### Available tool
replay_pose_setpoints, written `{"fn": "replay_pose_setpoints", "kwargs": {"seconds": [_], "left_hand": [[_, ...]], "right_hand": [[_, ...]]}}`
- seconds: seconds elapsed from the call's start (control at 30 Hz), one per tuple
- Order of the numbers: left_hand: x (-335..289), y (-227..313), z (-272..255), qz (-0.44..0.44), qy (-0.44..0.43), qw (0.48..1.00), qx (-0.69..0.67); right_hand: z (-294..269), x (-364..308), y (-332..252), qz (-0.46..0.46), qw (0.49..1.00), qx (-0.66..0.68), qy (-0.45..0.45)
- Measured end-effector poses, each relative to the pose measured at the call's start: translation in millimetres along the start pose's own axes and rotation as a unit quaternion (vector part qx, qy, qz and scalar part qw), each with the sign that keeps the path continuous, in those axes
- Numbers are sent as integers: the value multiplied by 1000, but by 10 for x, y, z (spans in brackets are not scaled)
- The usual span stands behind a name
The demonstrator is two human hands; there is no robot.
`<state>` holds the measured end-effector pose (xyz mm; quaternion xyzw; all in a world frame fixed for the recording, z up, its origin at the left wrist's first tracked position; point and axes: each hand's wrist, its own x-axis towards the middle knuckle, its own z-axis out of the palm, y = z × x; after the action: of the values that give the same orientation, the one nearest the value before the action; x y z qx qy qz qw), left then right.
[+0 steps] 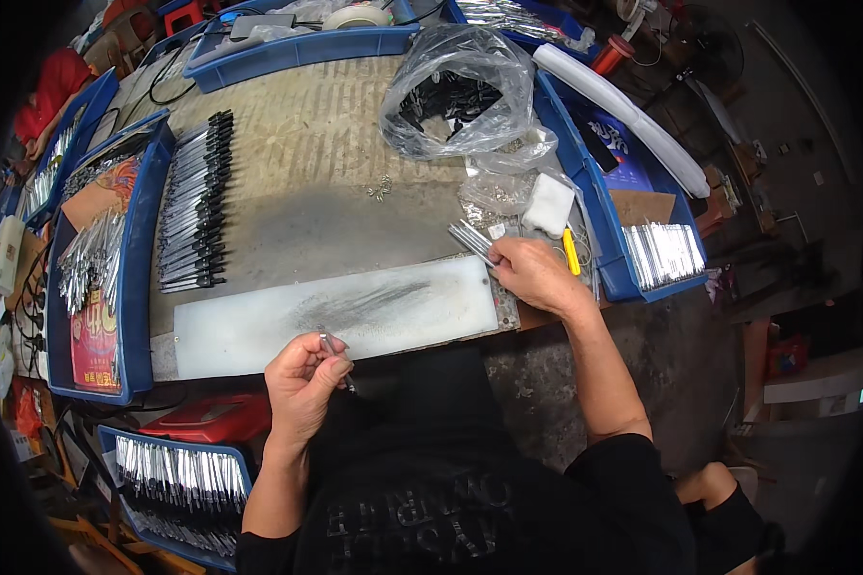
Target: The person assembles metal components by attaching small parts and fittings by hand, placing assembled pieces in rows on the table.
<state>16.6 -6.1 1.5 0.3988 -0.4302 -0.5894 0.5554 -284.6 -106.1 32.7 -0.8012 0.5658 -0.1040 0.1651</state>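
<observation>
My left hand [302, 383] is closed in a pinch round a slim silver rod [328, 345] with a dark lower end, at the front edge of a long white board [340, 311]. Dark smudges mark the board's middle. My right hand [537, 273] bends over a few thin silver rods [470, 237] at the board's right end, its fingertips closed at their near ends. Just beyond that hand lie a white foam-like block [548, 204] and a yellow-handled tool [571, 251]. A long row of silver rods with black ends [197, 206] rests on the table at the left.
Black parts fill a clear plastic bag [422, 139] at the back. Small metal pieces [380, 189] lie mid-table. Blue trays stand left [137, 326], right [633, 283], behind [302, 53] and below left [244, 465], several holding silver rods. Parts of other people show at upper left and lower right.
</observation>
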Motion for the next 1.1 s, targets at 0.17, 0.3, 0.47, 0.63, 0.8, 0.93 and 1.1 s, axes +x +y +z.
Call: {"fn": "replay_pose_setpoints", "kwargs": {"seconds": [0.17, 0.3, 0.47, 0.63, 0.8, 0.93, 1.1], "left_hand": [[-6, 13, 2, -5, -8, 1000, -17], [18, 24, 59, -6, 2, 1000, -18], [107, -51, 232, -23, -32, 993, -114], [191, -86, 401, -76, -26, 981, -178], [186, -118, 339, -115, -48, 965, -231], [168, -175, 308, -71, -32, 973, -216], [158, -155, 323, -53, -15, 984, -167]], "right_hand": [[-69, -12, -156, 64, 997, 41, -10], [-8, -119, -196, 125, 939, 319, -38], [249, -337, -398, 84, 732, 670, -94], [559, -427, -700, 29, 601, 781, -169], [664, -433, -835, 35, 569, 797, -198], [649, -441, -913, 47, 634, 751, -178], [648, -494, -1061, 32, 768, 633, -95]]}}
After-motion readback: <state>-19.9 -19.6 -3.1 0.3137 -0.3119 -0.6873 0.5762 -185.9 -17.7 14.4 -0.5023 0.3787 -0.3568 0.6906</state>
